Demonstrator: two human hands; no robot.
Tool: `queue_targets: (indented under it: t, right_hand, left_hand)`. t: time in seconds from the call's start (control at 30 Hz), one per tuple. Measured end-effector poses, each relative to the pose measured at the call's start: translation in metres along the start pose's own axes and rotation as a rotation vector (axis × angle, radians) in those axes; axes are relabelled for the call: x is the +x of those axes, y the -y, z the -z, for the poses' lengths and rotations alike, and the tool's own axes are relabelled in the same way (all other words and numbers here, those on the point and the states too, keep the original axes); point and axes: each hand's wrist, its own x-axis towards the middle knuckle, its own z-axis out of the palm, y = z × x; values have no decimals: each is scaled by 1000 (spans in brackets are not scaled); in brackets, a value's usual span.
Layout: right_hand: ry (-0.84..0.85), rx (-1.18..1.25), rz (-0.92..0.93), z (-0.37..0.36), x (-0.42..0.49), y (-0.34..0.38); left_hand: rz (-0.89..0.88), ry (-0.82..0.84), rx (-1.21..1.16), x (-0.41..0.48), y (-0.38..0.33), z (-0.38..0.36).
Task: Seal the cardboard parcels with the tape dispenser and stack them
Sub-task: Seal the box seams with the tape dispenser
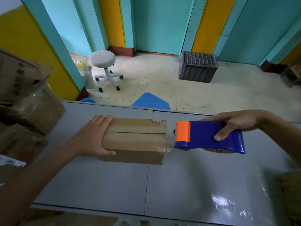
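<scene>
A brown cardboard parcel (136,137) lies on the grey table (179,185), its top flaps meeting in a dark seam with clear tape on them. My left hand (94,136) grips the parcel's left end, fingers over the top and thumb on the near side. My right hand (234,124) holds a blue tape dispenser (210,136) with an orange front, just right of the parcel. The dispenser's orange end sits a little off the parcel's right edge, where clear tape wrinkles at the corner.
Several stacked cardboard boxes (29,101) crowd the table's left side. Another box corner (290,193) shows at the right edge. Beyond the table stand a white stool (104,66), a dark plastic crate (197,67) and blue seats (151,101).
</scene>
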Motion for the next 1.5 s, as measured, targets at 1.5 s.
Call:
queue_targets:
  t: [1.5]
  right_hand:
    - [-115,-328,14,-30,80,-5]
  left_hand:
    - [-49,-71,34,6,7,-8]
